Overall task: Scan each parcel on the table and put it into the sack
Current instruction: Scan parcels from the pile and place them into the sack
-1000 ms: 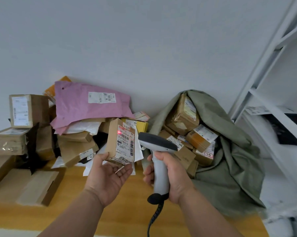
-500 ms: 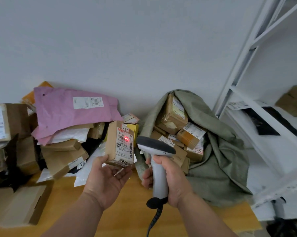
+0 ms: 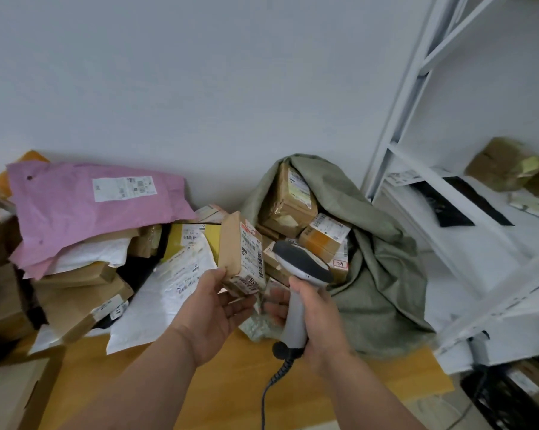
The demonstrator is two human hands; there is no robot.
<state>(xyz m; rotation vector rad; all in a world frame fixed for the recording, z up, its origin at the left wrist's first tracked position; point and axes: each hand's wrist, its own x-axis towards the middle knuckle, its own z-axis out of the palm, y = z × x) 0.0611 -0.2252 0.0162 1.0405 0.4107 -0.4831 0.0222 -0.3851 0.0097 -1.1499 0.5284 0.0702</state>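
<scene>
My left hand [image 3: 213,308] holds a small brown cardboard parcel [image 3: 241,252] upright by its lower end, the white barcode label turned to the right. My right hand [image 3: 316,318] grips the handle of a grey and white barcode scanner [image 3: 299,268], whose head sits just right of the parcel. Behind both lies the olive green sack [image 3: 376,274], its mouth open and several labelled boxes inside. A heap of parcels fills the table's left, topped by a pink mailer [image 3: 85,206], with a yellow box [image 3: 193,237] and a white mailer [image 3: 168,290] lower down.
The wooden table [image 3: 231,367] runs to an edge at the lower right. White metal shelving [image 3: 448,197] stands right of the sack, holding papers and a taped bundle [image 3: 510,164]. A cardboard box [image 3: 10,395] sits at the lower left. The scanner's coiled cable [image 3: 271,386] hangs toward me.
The parcel has moved right, close to the scanner and the sack's mouth. The red scan dot on its label is gone. The view has swung right.
</scene>
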